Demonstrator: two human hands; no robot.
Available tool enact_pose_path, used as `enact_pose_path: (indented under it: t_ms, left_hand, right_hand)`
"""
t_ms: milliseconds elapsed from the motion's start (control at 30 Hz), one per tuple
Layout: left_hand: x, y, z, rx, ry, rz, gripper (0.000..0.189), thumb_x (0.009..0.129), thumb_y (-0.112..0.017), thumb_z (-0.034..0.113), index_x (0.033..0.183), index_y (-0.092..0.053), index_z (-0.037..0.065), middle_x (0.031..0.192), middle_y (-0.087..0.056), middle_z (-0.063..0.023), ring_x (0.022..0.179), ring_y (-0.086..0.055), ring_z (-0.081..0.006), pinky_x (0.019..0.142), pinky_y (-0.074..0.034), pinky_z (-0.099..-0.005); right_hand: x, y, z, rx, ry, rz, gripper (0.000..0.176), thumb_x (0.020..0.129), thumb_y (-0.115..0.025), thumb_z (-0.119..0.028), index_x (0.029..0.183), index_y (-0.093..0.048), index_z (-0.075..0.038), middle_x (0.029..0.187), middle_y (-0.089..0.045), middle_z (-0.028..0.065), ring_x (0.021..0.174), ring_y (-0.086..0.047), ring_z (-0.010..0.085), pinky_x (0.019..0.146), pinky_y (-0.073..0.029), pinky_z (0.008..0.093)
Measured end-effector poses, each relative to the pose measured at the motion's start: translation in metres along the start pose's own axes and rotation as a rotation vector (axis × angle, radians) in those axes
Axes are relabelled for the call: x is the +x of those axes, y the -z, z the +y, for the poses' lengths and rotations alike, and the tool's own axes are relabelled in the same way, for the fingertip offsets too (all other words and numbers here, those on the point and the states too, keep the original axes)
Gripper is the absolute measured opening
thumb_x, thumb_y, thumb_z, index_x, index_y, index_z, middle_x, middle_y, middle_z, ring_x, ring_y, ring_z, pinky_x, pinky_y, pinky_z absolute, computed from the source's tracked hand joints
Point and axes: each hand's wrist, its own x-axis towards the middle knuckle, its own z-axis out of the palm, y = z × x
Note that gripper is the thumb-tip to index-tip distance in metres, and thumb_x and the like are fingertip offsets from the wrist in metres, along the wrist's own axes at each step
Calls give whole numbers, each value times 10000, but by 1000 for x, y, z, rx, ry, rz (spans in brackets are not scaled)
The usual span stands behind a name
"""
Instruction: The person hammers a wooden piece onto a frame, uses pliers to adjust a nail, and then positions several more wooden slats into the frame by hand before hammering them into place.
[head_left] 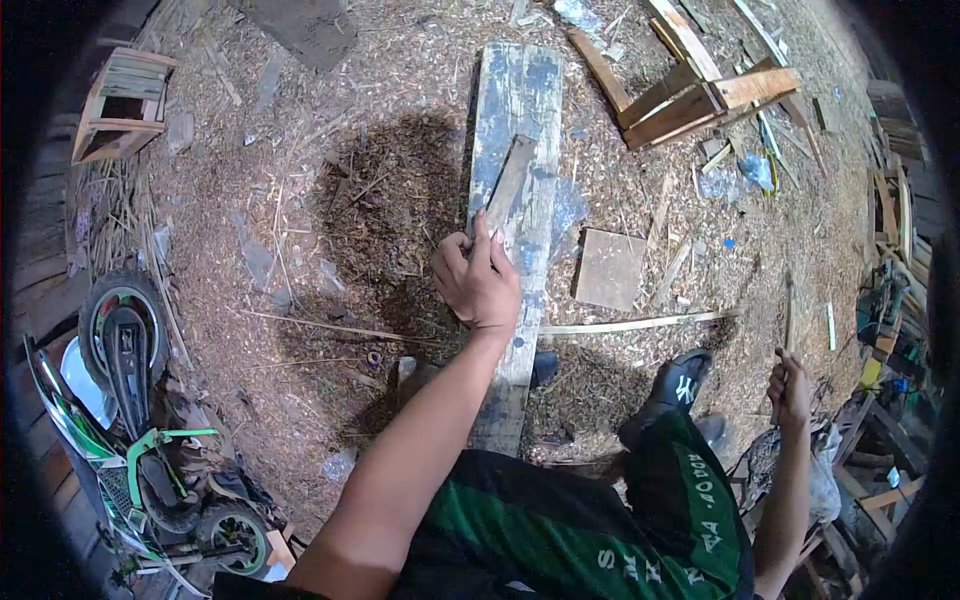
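The plainest lettering stands on the black cloth trousers with green side panels (565,520), where large white capitals (630,568) read S, M and K near the inner edge of the panel on the bent leg. More white capitals follow toward its outer edge, an A among them (the folds make the full word unsure). Smaller pale letters (698,475) run up the same leg toward the cuff, with an O that can be picked out. The white emblem (684,388) on the dark closed shoe (660,402) cannot be read as a brand.
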Motion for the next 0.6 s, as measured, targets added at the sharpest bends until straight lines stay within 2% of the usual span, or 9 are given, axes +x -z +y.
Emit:
enact_pose_path:
  t_ms: [167, 233, 300, 333, 400, 433, 500, 567, 600]
  left_hand:
    - [1, 3, -1, 9, 16, -72, 376, 880, -698, 218, 1256, -700, 220, 1067, -541, -56, 1008, -520, -312, 852, -437, -470]
    - [15, 4, -7, -36, -22, -52, 353, 883, -699, 222, 1235, -719, 218, 1044, -554, -69, 983, -527, -313, 862, -453, -456]
    - [35, 12, -19, -145, -175, -288, 336, 879, -707, 214, 1213, -736, 201, 1054, -588, -99, 994, -571, -333, 872, -483, -442]
    - [45, 18, -22, -149, -186, -280, 336, 879, -707, 214, 1213, -736, 201, 1054, -588, -99, 994, -571, -333, 872, -483, -442]
    - [72, 34, -24, -128, -251, -432, 341, 864, -709, 171, 1203, -744, 178, 1093, -639, -160, 1020, -627, -357, 889, -510, -444]
    - [87, 34, -31, -137, -265, -398, 341, 864, -709, 171, 1203, -744, 178, 1093, -639, -160, 1020, -627, -357, 889, -510, -444]
    - [112, 16, -53, -139, -526, -507, 343, 856, -711, 157, 1197, -744, 156, 1119, -677, -214, 1039, -669, -364, 921, -517, -461]
    - [123, 16, -44, -225, -513, -582, 357, 848, -723, 181, 1201, -738, 139, 1087, -710, -232, 989, -692, -378, 919, -522, -460]
    - [131, 23, -57, -166, -467, -716, 351, 878, -721, 221, 1218, -729, 131, 1043, -728, -212, 964, -701, -337, 901, -528, -443]
  right_hand:
    - [-44, -47, 1, -42, 62, -78, 151, 1013, -582, -202, 1085, -591, -70, 647, -412, -66, 461, -358, 43, 391, -267, 226]
    - [-63, -58, -10, -187, 24, -141, 124, 1007, -591, -206, 1040, -590, -86, 644, -431, -60, 456, -370, 50, 386, -283, 234]
    - [-73, -57, -13, -303, 70, -219, 142, 1012, -594, -215, 1056, -586, -80, 655, -442, -39, 445, -367, 62, 374, -265, 243]
    - [-89, -66, -20, -346, 93, -228, 168, 1003, -602, -214, 1089, -592, -70, 665, -462, -29, 451, -386, 69, 379, -286, 252]
    - [-113, -82, -25, -372, 147, -220, 164, 997, -610, -216, 1065, -596, -67, 657, -467, -31, 456, -399, 70, 380, -297, 253]
    - [-121, -85, -33, -401, 198, -210, 162, 991, -617, -217, 1040, -600, -64, 650, -472, -34, 461, -412, 71, 381, -308, 255]
    - [-129, -86, -46, -469, 231, -238, 243, 961, -672, -224, 1101, -624, -30, 710, -531, -4, 506, -462, 87, 413, -349, 256]
    - [-134, -88, -55, -553, 285, -173, 182, 973, -643, -197, 1110, -635, -78, 684, -497, -21, 472, -415, 71, 401, -309, 258]
    - [-131, -91, -42, -490, 271, -174, 182, 976, -641, -201, 1113, -635, -82, 679, -492, -22, 468, -405, 69, 397, -299, 259]
